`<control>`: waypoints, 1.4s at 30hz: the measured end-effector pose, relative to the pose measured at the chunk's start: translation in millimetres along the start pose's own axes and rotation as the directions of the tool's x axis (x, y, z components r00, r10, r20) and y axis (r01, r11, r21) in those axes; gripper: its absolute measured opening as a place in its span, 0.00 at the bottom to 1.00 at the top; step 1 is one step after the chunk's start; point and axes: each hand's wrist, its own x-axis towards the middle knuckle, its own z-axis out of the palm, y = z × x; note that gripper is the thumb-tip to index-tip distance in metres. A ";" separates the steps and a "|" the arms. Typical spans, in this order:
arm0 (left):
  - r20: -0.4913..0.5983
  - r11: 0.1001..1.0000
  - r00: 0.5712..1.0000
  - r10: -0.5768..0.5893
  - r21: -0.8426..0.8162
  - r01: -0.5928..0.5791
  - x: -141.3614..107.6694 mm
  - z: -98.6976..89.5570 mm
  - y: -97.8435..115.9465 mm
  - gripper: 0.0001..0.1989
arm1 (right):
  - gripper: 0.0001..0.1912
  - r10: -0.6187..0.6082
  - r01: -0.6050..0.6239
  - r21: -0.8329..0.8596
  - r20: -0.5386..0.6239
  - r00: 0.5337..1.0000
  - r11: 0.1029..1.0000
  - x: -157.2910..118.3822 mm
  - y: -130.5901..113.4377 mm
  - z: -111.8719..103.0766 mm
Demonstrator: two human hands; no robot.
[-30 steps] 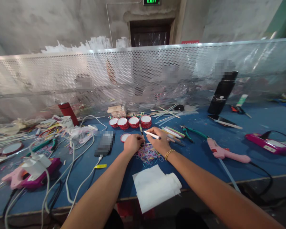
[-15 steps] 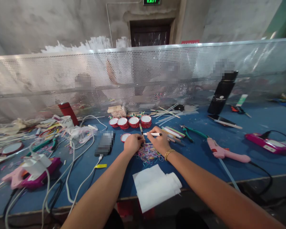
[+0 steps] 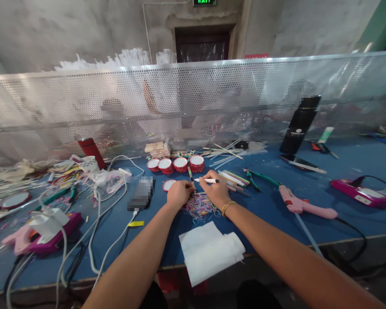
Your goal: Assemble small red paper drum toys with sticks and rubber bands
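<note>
A thin flat stick [image 3: 190, 174] with dark and green marks stands out from the fingertips of my left hand [image 3: 179, 194], which are closed on its lower end. My right hand [image 3: 215, 188] grips a white marker [image 3: 209, 180] with a dark end, its tip pointing left at the stick. Whether tip and stick touch is too small to tell. Below both hands lies a heap of colourful rubber bands [image 3: 201, 208]. Several red-rimmed round tins [image 3: 180, 164] stand behind them, and one more [image 3: 169, 185] is beside my left hand. Several markers [image 3: 236, 178] lie right of my right hand.
White cloth [image 3: 210, 253] lies at the front edge of the blue table [image 3: 270, 227]. A phone [image 3: 141, 193] and cables are on the left. Green pliers [image 3: 263, 177], a pink glue gun [image 3: 304, 206] and a black bottle [image 3: 300, 126] stand or lie right. A perforated screen [image 3: 180, 107] runs behind.
The marker tip in my right hand has shifted very slightly to the right. My left hand and the stick look unmoved.
</note>
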 end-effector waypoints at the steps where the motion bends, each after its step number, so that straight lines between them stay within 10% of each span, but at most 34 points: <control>1: -0.002 1.000 1.000 0.006 0.000 -0.006 0.1 0.3 -0.1 0.08 | 0.10 -0.007 0.007 0.009 0.004 1.000 1.000 -0.2 -0.8 0.0; 42: -0.007 1.000 1.000 -0.018 0.016 0.018 -0.7 0.9 0.3 0.08 | 0.10 0.018 -0.019 0.032 0.032 0.999 0.999 -0.4 -2.1 -0.7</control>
